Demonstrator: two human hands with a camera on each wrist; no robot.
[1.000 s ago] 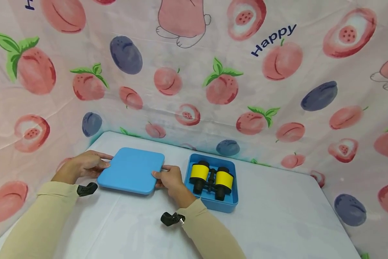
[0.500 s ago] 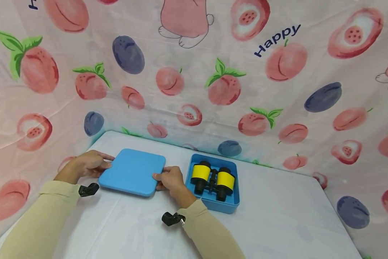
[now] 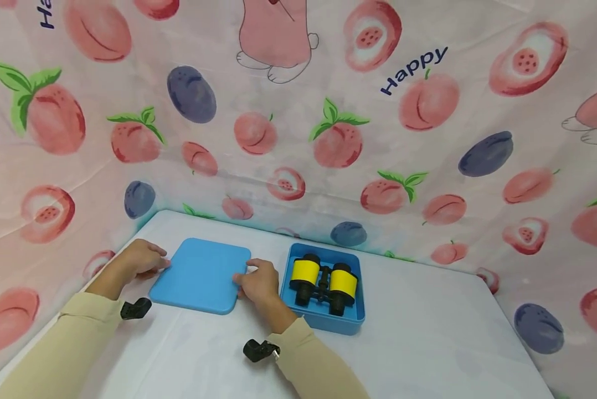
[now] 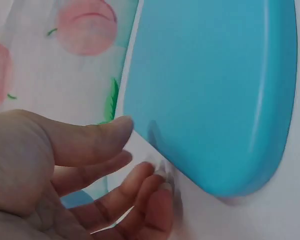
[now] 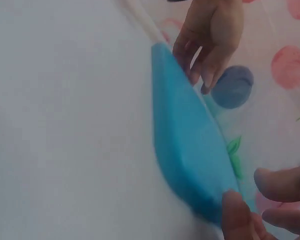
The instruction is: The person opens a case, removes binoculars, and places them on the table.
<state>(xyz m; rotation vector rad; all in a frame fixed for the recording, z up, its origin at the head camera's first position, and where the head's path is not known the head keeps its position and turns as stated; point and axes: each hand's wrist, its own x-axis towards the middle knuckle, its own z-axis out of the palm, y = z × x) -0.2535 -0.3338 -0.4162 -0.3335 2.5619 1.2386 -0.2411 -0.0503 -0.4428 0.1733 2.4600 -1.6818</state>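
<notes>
A flat blue lid [image 3: 201,275] with rounded corners lies face up on the white table. My left hand [image 3: 141,259] is at its left edge. In the left wrist view, that hand's thumb [image 4: 107,135] is close by the lid's edge and the loosely bent fingers stand apart from it. At the lid's right edge is my right hand [image 3: 260,281]. Its fingers are spread in the right wrist view, with one fingertip [image 5: 232,200] overlapping the lid's corner. Right of this hand, a blue box [image 3: 323,322] holds black and yellow binoculars [image 3: 323,282].
The white tabletop [image 3: 428,332] extends to the right of the box. A fruit-print cloth [image 3: 288,138] hangs behind the table and along its left side. Both sleeves carry small black devices, one of them a wrist device [image 3: 260,350] on the right.
The lid, earlier held tilted by both hands, now rests flat on the table. Both hands have loosened from its edges. The box and binoculars stay where they were.
</notes>
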